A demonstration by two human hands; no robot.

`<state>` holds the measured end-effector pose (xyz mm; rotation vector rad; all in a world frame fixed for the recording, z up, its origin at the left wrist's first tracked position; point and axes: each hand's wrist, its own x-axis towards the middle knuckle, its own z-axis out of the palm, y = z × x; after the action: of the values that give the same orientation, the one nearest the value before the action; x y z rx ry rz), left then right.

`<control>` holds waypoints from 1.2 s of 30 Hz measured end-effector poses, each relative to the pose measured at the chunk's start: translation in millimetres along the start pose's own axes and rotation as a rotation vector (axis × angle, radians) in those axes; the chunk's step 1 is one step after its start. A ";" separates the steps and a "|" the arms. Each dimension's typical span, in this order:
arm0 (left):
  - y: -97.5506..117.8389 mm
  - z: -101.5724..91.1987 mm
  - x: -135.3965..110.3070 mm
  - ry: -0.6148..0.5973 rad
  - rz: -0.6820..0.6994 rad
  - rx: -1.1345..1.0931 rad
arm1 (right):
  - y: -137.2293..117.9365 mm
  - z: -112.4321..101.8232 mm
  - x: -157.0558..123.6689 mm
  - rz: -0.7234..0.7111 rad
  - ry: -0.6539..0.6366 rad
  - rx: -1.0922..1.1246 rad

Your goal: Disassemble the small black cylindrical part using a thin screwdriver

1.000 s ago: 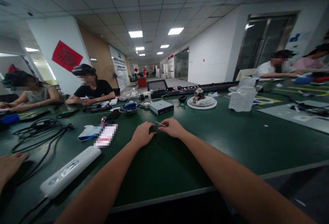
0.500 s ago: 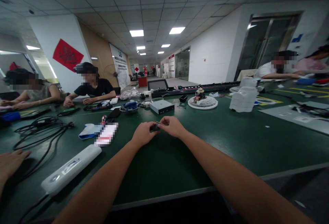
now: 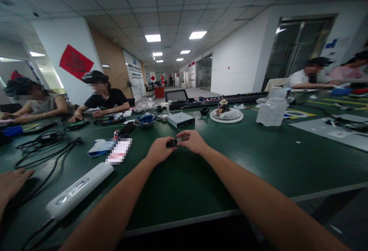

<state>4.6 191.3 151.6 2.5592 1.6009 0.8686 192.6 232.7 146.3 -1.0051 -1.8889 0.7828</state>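
Note:
Over the middle of the green table my left hand (image 3: 158,150) is closed around a small black cylindrical part (image 3: 171,143), its fingers hiding much of it. My right hand (image 3: 194,141) meets it from the other side, thumb and fingers pinched at the part's right end. A thin wire-like piece (image 3: 180,131) sticks up by the right fingertips; its lower end is hidden. Just beyond both hands lies a silver disc drive (image 3: 181,119).
A white power strip (image 3: 80,189), a phone (image 3: 119,151) and coiled black cables (image 3: 47,139) lie left. Another person's hand (image 3: 13,184) rests at the left edge. Farther back are a white fan grille (image 3: 226,115) and a white plastic housing (image 3: 271,111). Several people sit around.
The fingers have shifted slightly, so more of the black part shows between the hands. The thin piece now points up and left from the right fingertips.

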 end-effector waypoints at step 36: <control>-1.4 -0.1 -1.4 -0.077 0.082 0.041 | 7.6 0.8 0.8 0.047 -0.060 0.027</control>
<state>2.9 190.8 150.6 2.6678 1.5200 0.7393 194.2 236.9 140.1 -1.0228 -1.9065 0.8722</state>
